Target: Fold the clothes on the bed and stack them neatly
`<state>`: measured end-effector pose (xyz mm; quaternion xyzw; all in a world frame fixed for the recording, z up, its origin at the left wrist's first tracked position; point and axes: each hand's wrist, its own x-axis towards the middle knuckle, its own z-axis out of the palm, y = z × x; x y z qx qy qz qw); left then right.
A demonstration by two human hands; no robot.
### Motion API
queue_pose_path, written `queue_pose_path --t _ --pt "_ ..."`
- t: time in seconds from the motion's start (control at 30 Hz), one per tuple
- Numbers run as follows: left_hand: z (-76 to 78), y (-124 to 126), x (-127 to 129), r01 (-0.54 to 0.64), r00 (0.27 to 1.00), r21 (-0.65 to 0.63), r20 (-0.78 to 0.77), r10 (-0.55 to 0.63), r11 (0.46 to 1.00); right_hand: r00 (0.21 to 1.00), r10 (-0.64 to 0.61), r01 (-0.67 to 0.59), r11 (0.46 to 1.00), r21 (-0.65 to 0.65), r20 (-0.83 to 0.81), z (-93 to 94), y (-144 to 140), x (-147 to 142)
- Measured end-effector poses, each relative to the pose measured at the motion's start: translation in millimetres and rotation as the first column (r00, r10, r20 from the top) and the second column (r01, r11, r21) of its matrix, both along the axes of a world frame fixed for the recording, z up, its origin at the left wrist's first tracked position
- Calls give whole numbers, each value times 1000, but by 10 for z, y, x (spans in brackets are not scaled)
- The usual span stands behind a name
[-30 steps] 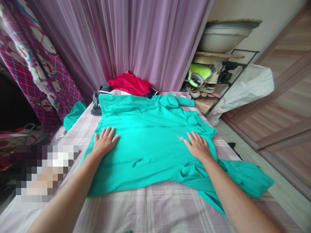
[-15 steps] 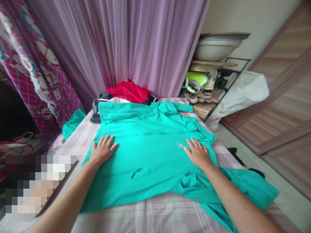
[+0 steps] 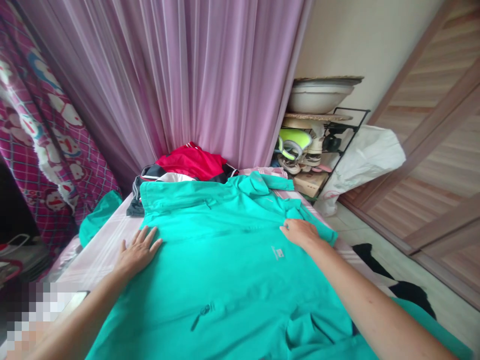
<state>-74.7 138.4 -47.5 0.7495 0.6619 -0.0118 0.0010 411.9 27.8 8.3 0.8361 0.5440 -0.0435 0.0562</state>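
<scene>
A teal zip-up jacket (image 3: 210, 260) lies spread out, front side up, with its hem to the left and its collar end to the right. My left hand (image 3: 137, 250) rests flat on the hem edge, fingers spread. Near the collar end, my right hand (image 3: 300, 232) has its fingers curled in on the jacket's front, above the small chest logo (image 3: 278, 253); its fingertips are partly hidden. A pocket zip pull (image 3: 201, 315) shows on the near half of the jacket. One sleeve (image 3: 279, 181) is bunched at the far side.
Red and dark clothes (image 3: 191, 162) are piled at the bed's far end, against a purple curtain (image 3: 210, 75). A teal cloth (image 3: 100, 217) hangs at the left edge. To the right stand a shoe rack (image 3: 339, 155), a white bag (image 3: 369, 160) and a wooden door (image 3: 431, 145).
My right hand has gone from lying flat to curled fingers, farther up the jacket. My left hand has slid left to the hem edge. The camera view has shifted.
</scene>
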Motion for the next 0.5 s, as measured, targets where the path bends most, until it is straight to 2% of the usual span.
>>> queue_pose_path --t 0.07,0.13,0.2,0.27,0.33,0.4,0.43,0.5 --pt "76 93 11 -17 1000 44 -23 18 999 996 -18 24 998 66 -89 6 208 47" --pt "198 206 30 -25 999 165 -28 30 986 956 -63 108 984 142 -287 0 442 99" --pt "368 348 60 3 999 303 -39 9 953 856 -113 227 959 171 -504 -19 690 148" --pt "578 530 98 58 997 376 -77 -31 925 752 -147 319 934 159 -643 -47 931 187" --pt "800 748 140 90 991 360 -126 -47 928 692 -156 366 918 156 -704 -74 1145 211" --pt "998 985 175 82 986 287 -163 -36 954 622 -161 420 895 152 -766 -88 1320 220" --pt "1074 1104 188 65 986 253 -163 -24 965 585 -161 444 884 148 -795 -90 1390 220" --pt "1169 1321 206 32 996 263 -87 -9 964 508 -152 481 867 132 -848 -87 1500 210"
